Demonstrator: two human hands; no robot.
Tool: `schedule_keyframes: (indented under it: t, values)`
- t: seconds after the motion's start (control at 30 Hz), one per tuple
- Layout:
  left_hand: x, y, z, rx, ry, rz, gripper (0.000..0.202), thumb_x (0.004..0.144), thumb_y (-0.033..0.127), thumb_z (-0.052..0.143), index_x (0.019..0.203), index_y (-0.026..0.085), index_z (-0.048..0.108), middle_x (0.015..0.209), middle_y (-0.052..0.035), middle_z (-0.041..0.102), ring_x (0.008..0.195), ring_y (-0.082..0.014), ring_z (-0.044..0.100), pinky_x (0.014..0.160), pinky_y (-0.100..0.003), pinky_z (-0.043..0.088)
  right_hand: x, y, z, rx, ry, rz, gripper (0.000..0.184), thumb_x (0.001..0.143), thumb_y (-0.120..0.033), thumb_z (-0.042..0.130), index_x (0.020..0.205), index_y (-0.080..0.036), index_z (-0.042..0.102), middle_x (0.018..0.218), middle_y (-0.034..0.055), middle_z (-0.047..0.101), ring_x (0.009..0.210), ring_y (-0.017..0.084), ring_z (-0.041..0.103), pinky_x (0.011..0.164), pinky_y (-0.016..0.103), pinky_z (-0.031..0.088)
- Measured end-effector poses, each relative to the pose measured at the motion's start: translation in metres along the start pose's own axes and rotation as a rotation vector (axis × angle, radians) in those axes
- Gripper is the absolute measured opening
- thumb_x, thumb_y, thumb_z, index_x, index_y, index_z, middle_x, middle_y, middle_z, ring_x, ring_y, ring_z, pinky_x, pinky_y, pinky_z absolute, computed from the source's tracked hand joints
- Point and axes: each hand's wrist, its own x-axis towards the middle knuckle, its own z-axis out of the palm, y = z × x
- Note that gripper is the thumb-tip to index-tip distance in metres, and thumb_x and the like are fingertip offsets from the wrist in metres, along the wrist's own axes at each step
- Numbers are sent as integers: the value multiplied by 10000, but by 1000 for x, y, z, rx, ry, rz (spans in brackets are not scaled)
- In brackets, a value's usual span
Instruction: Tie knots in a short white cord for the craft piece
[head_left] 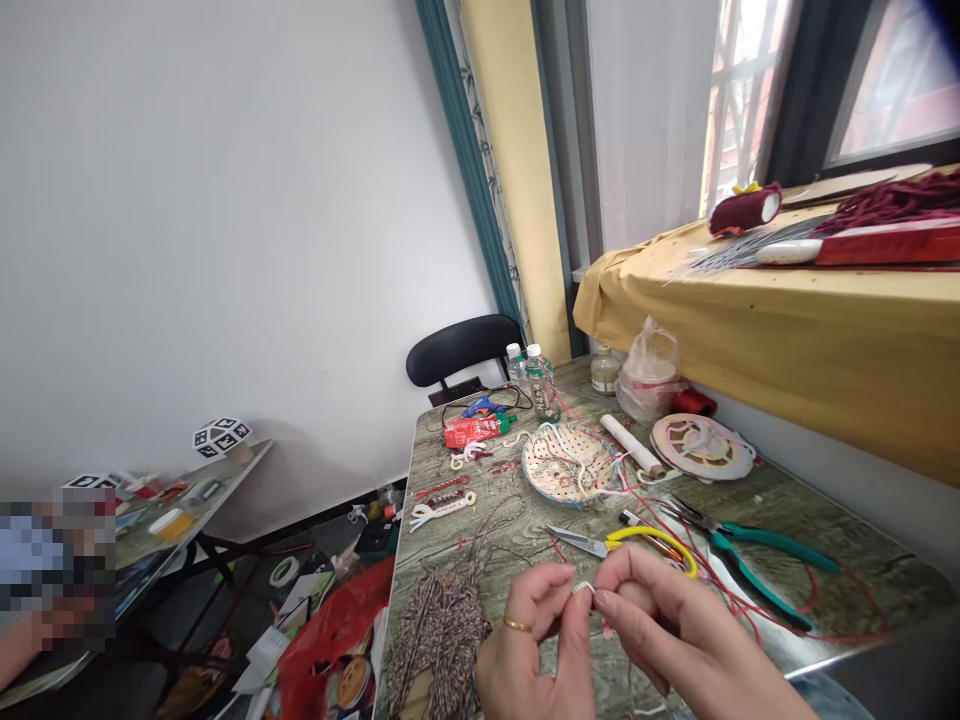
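Near the front edge of the table, my left hand, with a gold ring on one finger, pinches a small white piece that looks like cord. My right hand meets it there, thumb and finger pressed together at the same white piece. Its exact kind is too small to tell. Just beyond my fingers lie yellow-handled scissors. Green-handled pliers rest to the right among loose red cords. A bundle of speckled yarn sits left of my hands.
Farther back are a round woven piece, a cardboard tube, a cut-out disc, a red packet and bottles. A black chair stands behind. At far left, a person's arm is beside another table.
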Motion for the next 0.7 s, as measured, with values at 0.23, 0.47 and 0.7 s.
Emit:
schedule_keyframes:
  t: [0.23,0.47,0.7]
  values:
    - [5,4,-2,-370,-156,-259,123,665,224,756,787,207,754,674,-12,774,589,-131,710,566,-146,553,-1,15,2,-349,150,-228,145,901,-284,434,774,-242,488,561,-43,579,492,134,530,488,214,407]
    - [7,3,-4,-270,-161,-212,142,625,130,707,704,226,776,645,-6,766,553,-122,699,552,-139,550,-4,26,3,-602,266,-457,97,908,-200,464,828,-254,470,496,-93,558,403,116,543,411,181,419]
    - [10,7,-9,-115,-181,-10,140,671,151,640,663,218,763,582,8,749,485,-126,682,506,-157,546,-7,24,4,-592,269,-486,98,887,-168,497,855,-259,509,554,-74,650,435,115,608,430,180,459]
